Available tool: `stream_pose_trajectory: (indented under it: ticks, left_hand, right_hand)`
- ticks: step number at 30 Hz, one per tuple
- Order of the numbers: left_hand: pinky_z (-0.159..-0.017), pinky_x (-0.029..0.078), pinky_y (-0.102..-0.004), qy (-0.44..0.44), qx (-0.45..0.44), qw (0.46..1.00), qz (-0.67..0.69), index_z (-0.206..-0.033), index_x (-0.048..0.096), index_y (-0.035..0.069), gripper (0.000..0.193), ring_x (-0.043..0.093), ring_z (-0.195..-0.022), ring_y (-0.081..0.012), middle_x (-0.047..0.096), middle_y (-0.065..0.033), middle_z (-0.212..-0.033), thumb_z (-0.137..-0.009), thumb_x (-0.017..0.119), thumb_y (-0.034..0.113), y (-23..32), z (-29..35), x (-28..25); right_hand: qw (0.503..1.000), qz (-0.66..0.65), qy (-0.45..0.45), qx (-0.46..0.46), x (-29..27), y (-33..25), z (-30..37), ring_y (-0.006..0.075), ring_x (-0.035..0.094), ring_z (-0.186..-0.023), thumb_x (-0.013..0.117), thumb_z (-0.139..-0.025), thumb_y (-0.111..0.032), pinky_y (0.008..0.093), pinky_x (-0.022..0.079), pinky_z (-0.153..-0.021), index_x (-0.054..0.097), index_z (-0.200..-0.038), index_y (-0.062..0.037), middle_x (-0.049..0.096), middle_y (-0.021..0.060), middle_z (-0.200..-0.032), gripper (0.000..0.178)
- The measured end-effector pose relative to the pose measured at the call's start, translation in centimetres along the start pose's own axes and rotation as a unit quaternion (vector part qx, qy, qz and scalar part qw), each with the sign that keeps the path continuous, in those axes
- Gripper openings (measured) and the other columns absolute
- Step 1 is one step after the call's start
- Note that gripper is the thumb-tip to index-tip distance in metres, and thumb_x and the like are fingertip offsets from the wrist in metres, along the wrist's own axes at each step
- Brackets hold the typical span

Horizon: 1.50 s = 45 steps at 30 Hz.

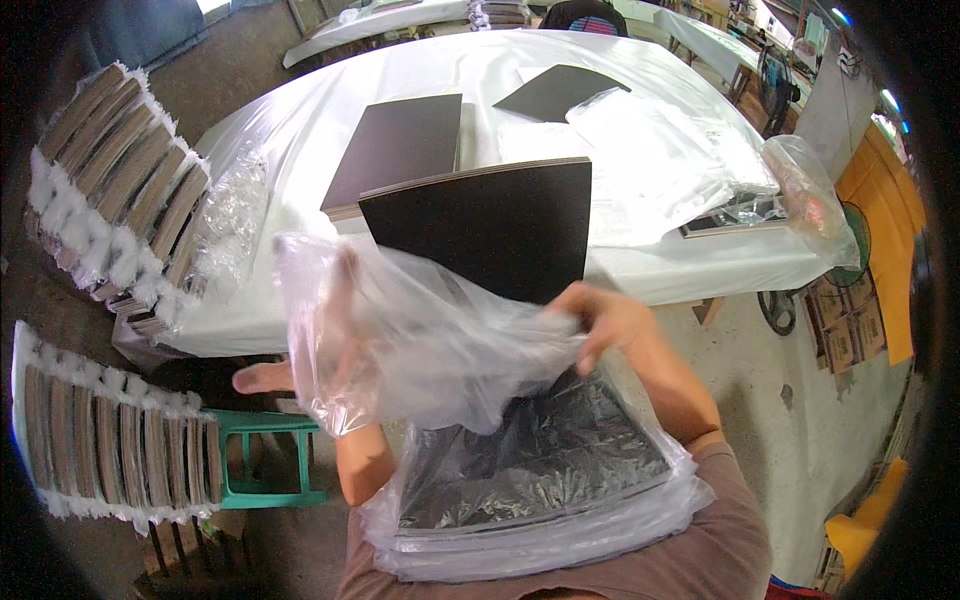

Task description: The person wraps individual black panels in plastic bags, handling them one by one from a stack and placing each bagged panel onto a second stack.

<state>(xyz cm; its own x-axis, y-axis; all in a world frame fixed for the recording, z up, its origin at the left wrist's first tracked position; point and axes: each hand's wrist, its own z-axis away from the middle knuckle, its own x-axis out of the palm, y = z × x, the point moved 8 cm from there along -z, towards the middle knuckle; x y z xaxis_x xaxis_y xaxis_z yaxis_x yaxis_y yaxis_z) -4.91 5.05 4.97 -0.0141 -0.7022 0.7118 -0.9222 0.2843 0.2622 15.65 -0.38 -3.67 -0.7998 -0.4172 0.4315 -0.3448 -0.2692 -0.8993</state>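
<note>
A clear plastic bag, blurred by motion, stretches between my two hands. My left hand is behind the bag's left part, seen partly through the film, fingers extended and thumb out to the side. On the other side, my right hand curls its fingers and thumb on the bag's gathered right end. Just beyond the bag, a stack of black boards stands tilted at the table's near edge, its lower part hidden by the film. Against my body lies a pile of plastic-wrapped black boards.
The table has a white plastic cover. On it lie another black board stack, a single dark board and clear bags. Wrapped bundles line the left, with more bundles by a green stool.
</note>
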Motion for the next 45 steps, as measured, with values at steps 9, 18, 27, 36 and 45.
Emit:
stream_pose_trajectory:
  ticks: [9, 18, 27, 36, 45]
  left_hand:
    - [-0.073, 0.044, -0.0291, 0.048, -0.036, 0.992, -0.111, -0.12, 0.036, 0.002, 0.059, 0.054, -0.079, -0.0185, 0.051, -0.0126, -0.102, -0.07, 0.059, 0.024, -0.9, 2.3, -2.4]
    - [-0.069, 0.043, -0.0274, 0.115, -0.074, 0.96, -0.245, -0.113, 0.043, 0.001, 0.052, 0.054, -0.074, -0.0158, 0.055, -0.0112, -0.089, -0.065, 0.06, 0.011, 0.8, 4.2, -6.7]
    - [-0.064, 0.041, -0.0258, 0.017, -0.269, 0.794, -0.545, -0.106, 0.051, 0.0, 0.048, 0.053, -0.068, -0.013, 0.06, -0.0097, -0.076, -0.059, 0.061, -0.003, 4.0, 1.3, -7.8]
    - [-0.061, 0.041, -0.0256, 0.103, 0.062, 0.372, -0.921, -0.12, 0.046, 0.018, 0.078, 0.046, -0.075, -0.0175, 0.039, -0.011, -0.1, -0.051, 0.043, -0.017, 1.6, -4.7, -5.4]
    - [-0.059, 0.041, -0.0249, 0.038, 0.164, 0.538, -0.826, -0.097, 0.055, 0.001, 0.035, 0.048, -0.059, -0.0153, 0.052, -0.0097, -0.089, -0.062, 0.049, 0.001, 3.8, 1.6, -4.6]
  right_hand:
    - [0.883, 0.315, -0.346, -0.03, 7.4, 1.1, 0.0, 0.0214, 0.058, -0.079, 0.065, -0.074, -0.016, 0.0305, 0.046, -0.071, 0.061, -0.091, -0.0016, 0.062, 0.0107, -0.085, 0.023]
    - [0.838, -0.341, -0.038, -0.424, -1.0, -9.3, 2.4, 0.0225, 0.049, -0.097, 0.044, -0.084, -0.042, 0.034, 0.036, -0.089, 0.049, -0.108, 0.0007, 0.053, 0.0134, -0.104, 0.05]
    - [0.969, 0.153, 0.042, -0.192, 0.0, -6.8, 3.2, 0.0125, 0.053, -0.087, 0.076, -0.051, -0.01, 0.0262, 0.038, -0.077, 0.045, -0.116, -0.0033, 0.058, 0.0101, -0.097, 0.072]
    - [0.587, 0.588, 0.508, -0.228, -3.7, -11.4, 2.8, 0.0296, 0.047, -0.067, 0.057, -0.068, 0.003, 0.0351, 0.041, -0.063, 0.039, -0.125, -0.0215, 0.042, 0.0129, -0.082, 0.064]
    - [0.53, 0.58, 0.485, -0.384, 0.1, -8.7, 7.8, 0.0122, 0.044, -0.059, 0.055, -0.063, 0.01, 0.0229, 0.041, -0.054, 0.056, -0.105, -0.011, 0.048, 0.0078, -0.081, 0.046]
